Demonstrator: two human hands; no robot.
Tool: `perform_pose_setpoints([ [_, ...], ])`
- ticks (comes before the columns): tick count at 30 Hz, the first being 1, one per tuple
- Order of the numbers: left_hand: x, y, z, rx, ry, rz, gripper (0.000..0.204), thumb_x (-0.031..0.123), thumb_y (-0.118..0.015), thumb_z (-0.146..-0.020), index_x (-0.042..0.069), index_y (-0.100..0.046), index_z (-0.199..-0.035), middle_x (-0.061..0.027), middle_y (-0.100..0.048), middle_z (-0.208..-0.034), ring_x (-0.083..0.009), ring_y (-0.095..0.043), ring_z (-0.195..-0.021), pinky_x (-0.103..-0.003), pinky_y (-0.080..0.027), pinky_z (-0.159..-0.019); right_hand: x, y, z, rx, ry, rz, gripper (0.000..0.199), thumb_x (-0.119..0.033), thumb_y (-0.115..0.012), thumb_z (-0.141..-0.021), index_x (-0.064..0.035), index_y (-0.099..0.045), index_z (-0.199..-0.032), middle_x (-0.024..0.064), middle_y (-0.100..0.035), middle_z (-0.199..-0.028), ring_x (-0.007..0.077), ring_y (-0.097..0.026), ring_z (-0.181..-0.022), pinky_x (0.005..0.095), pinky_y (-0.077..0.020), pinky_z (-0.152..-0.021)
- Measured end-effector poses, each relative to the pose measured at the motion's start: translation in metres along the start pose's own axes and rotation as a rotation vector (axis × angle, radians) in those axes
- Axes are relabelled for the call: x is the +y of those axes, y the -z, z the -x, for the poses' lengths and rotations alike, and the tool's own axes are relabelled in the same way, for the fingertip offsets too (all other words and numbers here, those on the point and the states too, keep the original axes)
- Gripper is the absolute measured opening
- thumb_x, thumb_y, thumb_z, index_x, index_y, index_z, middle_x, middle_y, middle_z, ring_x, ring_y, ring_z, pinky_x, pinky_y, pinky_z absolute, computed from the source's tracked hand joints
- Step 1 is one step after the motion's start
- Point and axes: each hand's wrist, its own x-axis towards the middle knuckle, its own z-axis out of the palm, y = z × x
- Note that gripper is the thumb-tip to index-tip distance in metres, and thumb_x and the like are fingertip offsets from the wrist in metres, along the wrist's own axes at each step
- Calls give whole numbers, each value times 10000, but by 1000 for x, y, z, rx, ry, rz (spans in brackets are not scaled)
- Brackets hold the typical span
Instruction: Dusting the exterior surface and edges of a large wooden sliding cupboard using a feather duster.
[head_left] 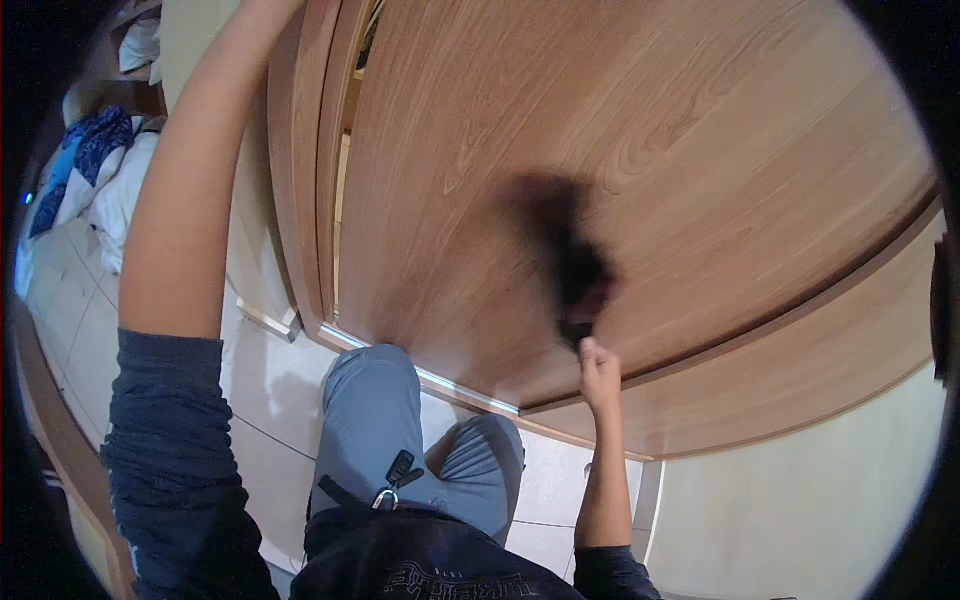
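A large wooden door point(640, 150) fills the upper middle of the head view. My right hand point(598, 367) is closed around the handle of a dark brush or duster point(572, 262), whose blurred head lies against the lower part of the door. My left arm reaches up along the door's left edge and frame point(300, 180); the hand itself runs out of the picture at the top. My knees in grey trousers point(375, 400) are close to the door's bottom edge.
Pale floor tiles point(270, 370) lie under me. A metal threshold strip point(440, 382) runs along the door's foot. A pile of blue and white cloth point(100, 170) sits at the far left. A pale wall point(800, 510) is at lower right.
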Motion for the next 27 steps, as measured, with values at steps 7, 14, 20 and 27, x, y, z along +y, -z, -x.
perform_pose_setpoints([
  [7,-1,-1,1,7,-3,17,871,465,-719,-750,154,-189,-1368,-274,-387,-1345,-428,-419,-1228,-502,-401,-992,-20,-8,-9,61,-223,-475,510,-397,-470,-964,-73,-427,-573,-37,-317,-497,79,-332,-495,287,-289,-456],
  [14,-3,-1,0,-10,38,12,876,468,-723,-746,137,-189,-1356,-267,-408,-1323,-422,-455,-1193,-487,-421,-964,-55,-24,-27,85,8,-103,486,-330,-483,-962,-3,-380,-618,19,-283,-577,85,-298,-578,311,-244,-476],
  [20,-7,-5,0,19,8,13,875,470,-716,-754,126,-176,-1350,-268,-403,-1319,-419,-469,-1175,-481,-441,-940,-93,-26,-40,75,187,226,504,-335,-523,-943,29,-395,-619,132,-273,-529,102,-294,-523,339,-254,-445],
  [27,-9,-3,2,24,2,-43,869,472,-707,-764,115,-170,-1346,-255,-404,-1309,-404,-479,-1162,-477,-458,-914,-71,-46,-18,62,91,332,441,-314,-547,-918,58,-567,-683,273,-454,-565,360,-431,-455,411,-370,-476],
])
